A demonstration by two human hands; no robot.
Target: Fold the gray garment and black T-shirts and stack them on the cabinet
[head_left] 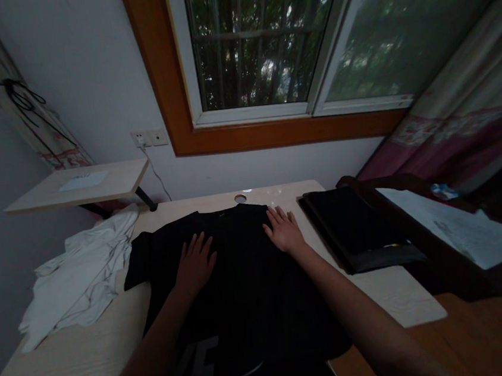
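Note:
A black T-shirt [242, 272] lies spread out on the light wooden desk [72, 368], its neckline toward the wall and one sleeve sticking out on the left. My left hand [196, 262] rests flat on the upper left part of the shirt, fingers apart. On the right, my right hand [285, 230] lies with fingers outstretched across the shirt's shoulder edge, where the right sleeve is not seen spread out. Neither hand grips the cloth. The shirt's lower part hangs over the desk's near edge.
A rumpled white garment [80, 272] lies on the left, by a small raised shelf [116, 181] bearing a paper label. To the right sit folded dark garments [358, 224]. Beyond them, a paper sheet [461, 225] rests on dark furniture. A window [273, 60] is ahead.

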